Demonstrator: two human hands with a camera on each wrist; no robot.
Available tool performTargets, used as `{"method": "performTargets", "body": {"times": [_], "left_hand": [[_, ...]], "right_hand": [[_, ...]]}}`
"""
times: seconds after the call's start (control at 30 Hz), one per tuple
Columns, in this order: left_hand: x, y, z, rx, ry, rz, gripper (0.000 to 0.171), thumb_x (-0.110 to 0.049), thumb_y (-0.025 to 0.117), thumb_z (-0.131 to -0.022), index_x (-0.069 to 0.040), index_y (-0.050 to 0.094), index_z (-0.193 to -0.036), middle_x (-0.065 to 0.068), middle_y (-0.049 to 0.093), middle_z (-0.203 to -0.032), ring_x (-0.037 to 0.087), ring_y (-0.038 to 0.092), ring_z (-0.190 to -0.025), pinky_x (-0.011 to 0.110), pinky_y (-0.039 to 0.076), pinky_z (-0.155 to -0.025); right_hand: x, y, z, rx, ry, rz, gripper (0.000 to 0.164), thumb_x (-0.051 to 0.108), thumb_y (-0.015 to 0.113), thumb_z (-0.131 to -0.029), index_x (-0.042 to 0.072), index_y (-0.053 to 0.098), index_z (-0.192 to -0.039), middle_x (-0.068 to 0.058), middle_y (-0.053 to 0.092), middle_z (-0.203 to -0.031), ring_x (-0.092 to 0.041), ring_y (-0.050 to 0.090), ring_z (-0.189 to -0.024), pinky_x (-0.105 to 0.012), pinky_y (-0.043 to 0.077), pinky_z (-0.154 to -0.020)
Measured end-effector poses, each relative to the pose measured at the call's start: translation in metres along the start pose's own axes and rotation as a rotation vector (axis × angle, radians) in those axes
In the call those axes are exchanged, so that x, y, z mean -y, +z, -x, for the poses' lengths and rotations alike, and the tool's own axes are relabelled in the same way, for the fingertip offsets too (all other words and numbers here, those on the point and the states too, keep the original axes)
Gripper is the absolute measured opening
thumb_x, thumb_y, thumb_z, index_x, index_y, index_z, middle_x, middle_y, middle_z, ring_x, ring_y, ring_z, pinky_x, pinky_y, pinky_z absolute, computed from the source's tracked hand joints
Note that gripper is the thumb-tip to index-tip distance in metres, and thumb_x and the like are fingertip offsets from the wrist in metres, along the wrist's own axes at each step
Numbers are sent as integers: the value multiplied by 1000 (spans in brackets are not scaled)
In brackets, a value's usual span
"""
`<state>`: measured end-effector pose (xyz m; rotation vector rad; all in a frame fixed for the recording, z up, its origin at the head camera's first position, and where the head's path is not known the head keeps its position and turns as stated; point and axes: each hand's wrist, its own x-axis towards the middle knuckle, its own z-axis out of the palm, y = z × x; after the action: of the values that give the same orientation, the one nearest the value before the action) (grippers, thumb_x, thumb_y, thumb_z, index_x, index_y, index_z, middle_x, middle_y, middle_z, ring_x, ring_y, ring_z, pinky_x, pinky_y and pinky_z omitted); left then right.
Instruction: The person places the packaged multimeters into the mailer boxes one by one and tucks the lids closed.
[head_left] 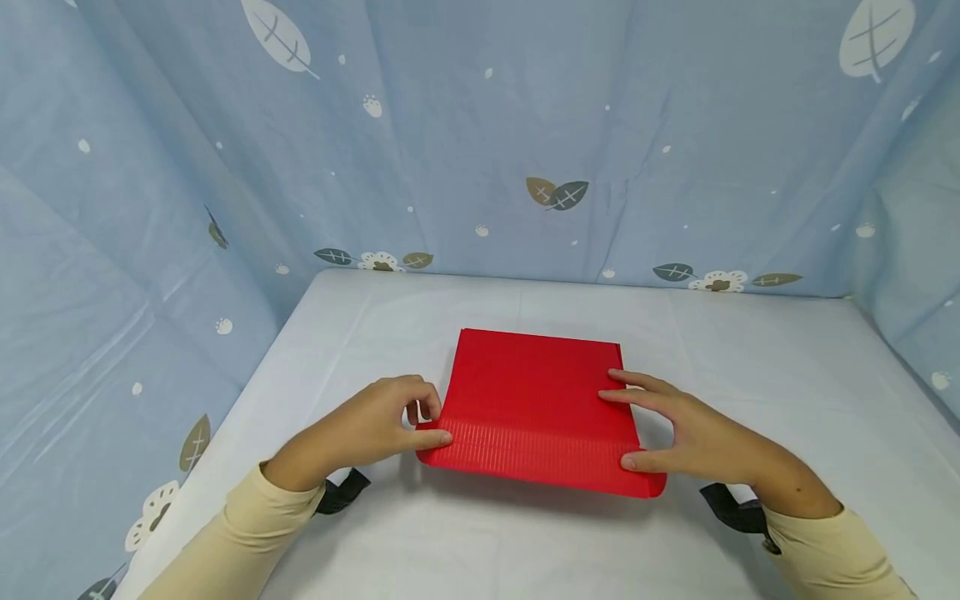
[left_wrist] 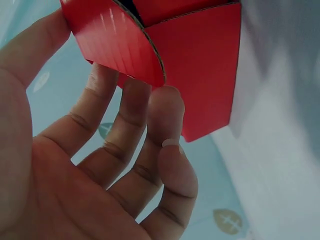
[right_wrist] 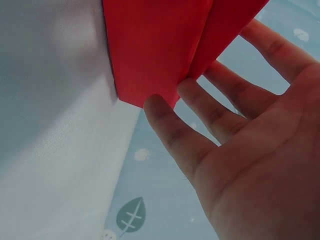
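Observation:
A red cardboard box [head_left: 538,379] lies on the white table, its lid down and a ribbed front flap [head_left: 525,454] sticking out toward me. My left hand [head_left: 382,421] pinches the flap's left corner, thumb on top and curled fingers at its edge. From the left wrist view, the flap's rounded corner [left_wrist: 117,42] stands out from the box's side wall [left_wrist: 200,70], with a dark gap between them. My right hand [head_left: 690,425] rests on the right side, its spread fingers on the lid's edge and its thumb on the flap. The box's inside is hidden.
White cloth covers the table [head_left: 390,333]. A blue curtain [head_left: 480,125] with leaf and flower prints hangs behind it and along both sides. Black straps [head_left: 343,492] show at both wrists, below the beige sleeves.

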<state>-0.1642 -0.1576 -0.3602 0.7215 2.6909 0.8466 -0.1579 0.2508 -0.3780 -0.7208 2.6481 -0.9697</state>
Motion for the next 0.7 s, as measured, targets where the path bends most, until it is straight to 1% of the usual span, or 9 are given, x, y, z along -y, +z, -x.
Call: {"method": "performTargets", "body": {"times": [0.1, 0.2, 0.27, 0.33, 0.5, 0.6, 0.7], "left_hand": [[0, 0, 0, 1, -6, 8, 23, -37, 82, -82, -27, 61, -83, -14, 59, -81, 10, 58, -79, 24, 49, -67], [0, 0, 2, 1, -25, 31, 24, -35, 83, -81, -24, 62, -83, -12, 60, -77, 9, 58, -73, 23, 50, -65], [0, -1, 3, 5, -33, 49, 24, -35, 83, -80, -23, 62, -82, -12, 61, -74, 8, 59, -69, 23, 50, -63], [-1, -1, 3, 13, -37, 69, 24, -36, 83, -81, -22, 63, -83, -12, 63, -72, 7, 60, -68, 23, 52, -65], [1, -2, 4, 42, -33, 123, 23, -37, 82, -82, -21, 65, -85, -13, 67, -75, 6, 66, -73, 23, 55, -70], [3, -1, 3, 61, -28, 160, 22, -36, 81, -83, -21, 66, -86, -12, 69, -78, 6, 68, -77, 23, 56, -72], [6, 0, 2, 95, -31, 206, 22, -36, 80, -84, -20, 65, -88, -11, 70, -82, 7, 70, -80, 24, 56, -73]], "right_hand": [[0, 1, 0, 0, 4, 9, 74, 45, 84, -77, 28, 54, -143, -7, 35, -158, -38, 34, -141, -52, 57, -87], [-1, 1, 0, -3, -1, 16, 74, 45, 84, -77, 29, 54, -143, -7, 35, -158, -37, 34, -141, -52, 56, -88], [-1, 1, 0, -6, -8, 19, 73, 45, 83, -77, 29, 54, -143, -6, 35, -158, -37, 34, -141, -54, 55, -89], [-1, 1, 0, -8, -16, 20, 72, 45, 83, -78, 30, 54, -143, -5, 35, -158, -37, 34, -141, -56, 53, -91], [-1, 1, 0, -9, -25, 19, 72, 45, 82, -79, 30, 54, -143, -5, 35, -158, -37, 34, -141, -60, 51, -93], [-2, 1, 0, -12, -26, 18, 72, 45, 82, -79, 30, 54, -143, -5, 35, -158, -37, 34, -141, -60, 51, -93], [-2, 1, 0, -12, -24, 12, 71, 44, 83, -79, 30, 54, -142, -5, 35, -158, -37, 34, -141, -59, 52, -92]]}}
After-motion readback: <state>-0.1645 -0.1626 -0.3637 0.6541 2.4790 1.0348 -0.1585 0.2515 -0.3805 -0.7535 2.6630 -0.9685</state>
